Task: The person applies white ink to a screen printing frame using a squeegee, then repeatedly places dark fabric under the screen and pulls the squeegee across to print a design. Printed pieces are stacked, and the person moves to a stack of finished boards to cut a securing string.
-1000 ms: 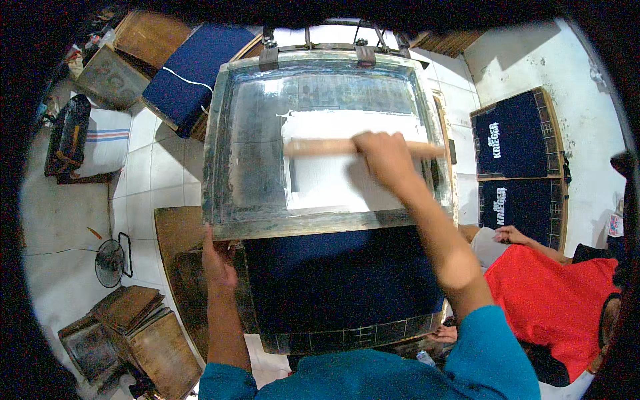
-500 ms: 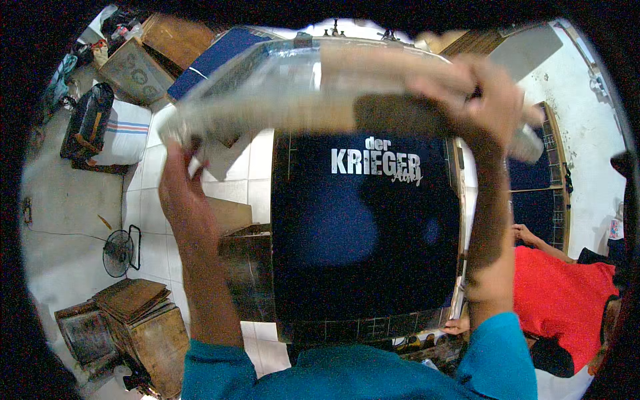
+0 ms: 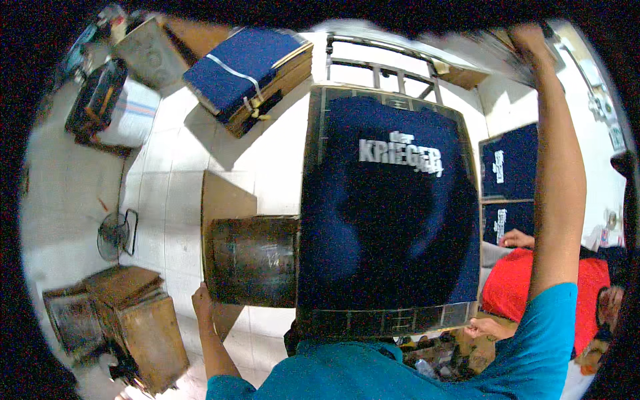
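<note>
A navy cloth (image 3: 387, 220) with a white print near its top lies flat on the printing board (image 3: 373, 320) in front of me. My right hand (image 3: 527, 37) is raised high at the top right and grips the lifted printing screen frame (image 3: 477, 43), which is blurred. My left hand (image 3: 202, 301) is low at the left, against the edge of a brown wooden board (image 3: 223, 197) beside a dark metal box (image 3: 253, 260). Its fingers are too small to read.
A person in a red shirt (image 3: 527, 287) sits at the right, one hand (image 3: 517, 238) by two more printed navy cloths (image 3: 508, 167). A stack of navy cloth on a crate (image 3: 247, 60) stands behind. A floor fan (image 3: 113, 237) and stacked wooden frames (image 3: 133, 313) are at the left.
The screen frame went from flat on the board to lifted overhead, uncovering the printed cloth. My left hand let go of the frame and dropped to the brown board.
</note>
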A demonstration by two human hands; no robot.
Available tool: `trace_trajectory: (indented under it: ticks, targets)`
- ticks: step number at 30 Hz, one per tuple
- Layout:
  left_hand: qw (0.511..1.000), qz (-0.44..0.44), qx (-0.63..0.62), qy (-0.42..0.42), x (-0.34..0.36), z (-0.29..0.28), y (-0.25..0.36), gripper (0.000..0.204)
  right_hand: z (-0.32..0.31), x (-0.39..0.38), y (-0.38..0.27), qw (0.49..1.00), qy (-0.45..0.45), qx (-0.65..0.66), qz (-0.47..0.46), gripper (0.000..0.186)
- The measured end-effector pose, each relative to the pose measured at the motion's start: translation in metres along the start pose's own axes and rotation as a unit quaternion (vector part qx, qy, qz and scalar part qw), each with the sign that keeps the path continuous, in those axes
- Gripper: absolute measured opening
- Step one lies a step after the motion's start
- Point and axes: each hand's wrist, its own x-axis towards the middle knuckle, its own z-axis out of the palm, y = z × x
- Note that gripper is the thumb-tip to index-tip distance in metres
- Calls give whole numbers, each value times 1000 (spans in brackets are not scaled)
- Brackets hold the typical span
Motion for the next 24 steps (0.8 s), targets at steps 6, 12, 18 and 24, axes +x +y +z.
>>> trace_trajectory:
  ticks: [6,12,18,24]
  targets:
    - [976,179,-58,105,-7,-15,-29,40,-11,-17,-6,996,-65,60,4,44]
    - [929,298,128,177,17,-36,-21,24,4,-10,-3,994,-48,92,-20,63]
    - [954,138,187,188,13,-38,83,48,30,-12,24,995,-56,84,-19,50]
    - [930,159,101,314,-152,-160,158,40,16,-24,-8,998,0,49,-27,59]
